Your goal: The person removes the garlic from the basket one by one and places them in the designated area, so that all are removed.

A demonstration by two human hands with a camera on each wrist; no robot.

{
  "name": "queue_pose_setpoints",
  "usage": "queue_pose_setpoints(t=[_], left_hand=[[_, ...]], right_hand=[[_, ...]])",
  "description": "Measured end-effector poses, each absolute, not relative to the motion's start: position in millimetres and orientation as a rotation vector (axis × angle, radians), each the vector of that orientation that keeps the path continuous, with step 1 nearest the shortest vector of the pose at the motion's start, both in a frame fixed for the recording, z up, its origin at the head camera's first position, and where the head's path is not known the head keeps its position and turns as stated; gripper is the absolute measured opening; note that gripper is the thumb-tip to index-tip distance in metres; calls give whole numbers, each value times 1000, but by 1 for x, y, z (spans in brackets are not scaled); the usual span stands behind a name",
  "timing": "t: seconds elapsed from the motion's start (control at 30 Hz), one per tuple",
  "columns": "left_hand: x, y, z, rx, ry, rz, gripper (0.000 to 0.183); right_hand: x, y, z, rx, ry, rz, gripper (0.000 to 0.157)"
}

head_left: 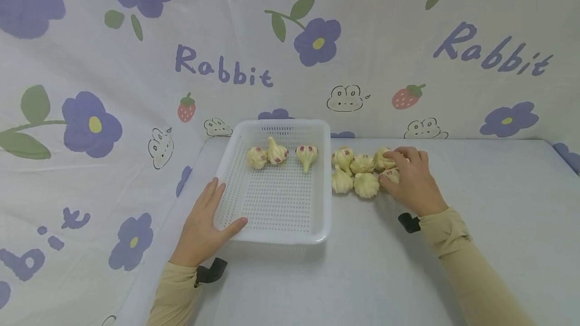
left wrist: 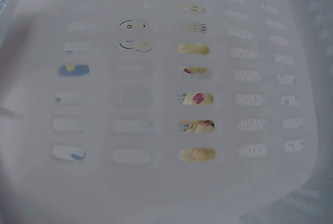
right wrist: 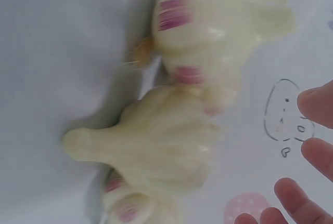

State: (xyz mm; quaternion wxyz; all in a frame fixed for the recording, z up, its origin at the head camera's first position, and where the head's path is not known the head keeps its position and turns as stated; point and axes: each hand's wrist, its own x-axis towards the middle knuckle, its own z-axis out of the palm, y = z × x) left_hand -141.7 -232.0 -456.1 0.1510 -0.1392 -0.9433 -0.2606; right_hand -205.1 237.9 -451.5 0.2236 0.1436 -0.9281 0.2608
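Observation:
Three garlic bulbs (head_left: 277, 152), cream with purplish marks, lie at the back of a white perforated basket (head_left: 272, 235). My left hand (head_left: 201, 228) rests at the basket's front left corner, thumb over the rim and fingers straight along the left side. In the left wrist view, the slotted basket wall (left wrist: 132, 182) fills the picture. My right hand (head_left: 414, 182) reaches over the right end of a cluster of garlic bulbs (head_left: 366, 185) beside the basket. In the right wrist view, its spread fingers (right wrist: 299, 200) hold nothing; nearby garlic bulbs (right wrist: 161, 141) are slightly blurred.
The basket stands on a white-covered table (head_left: 362, 275), with the garlic cluster close to its right wall. Behind and to the left hangs a white cloth (head_left: 226, 19) printed with flowers, rabbits and lettering. A black wrist mount (head_left: 212, 270) sits on each wrist.

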Motion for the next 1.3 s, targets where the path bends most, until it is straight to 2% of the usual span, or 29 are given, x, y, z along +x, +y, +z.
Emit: queue_pose_setpoints(t=[0.93, 1.3], left_hand=[[-141, -233, -458, -432, -2679, -756, 98], [-142, -233, -458, -420, -2693, -766, 98]], right_hand=[[-167, 185, -410, 621, -2343, 727, 39], [-159, 156, -396, 600, -2329, 757, 39]])
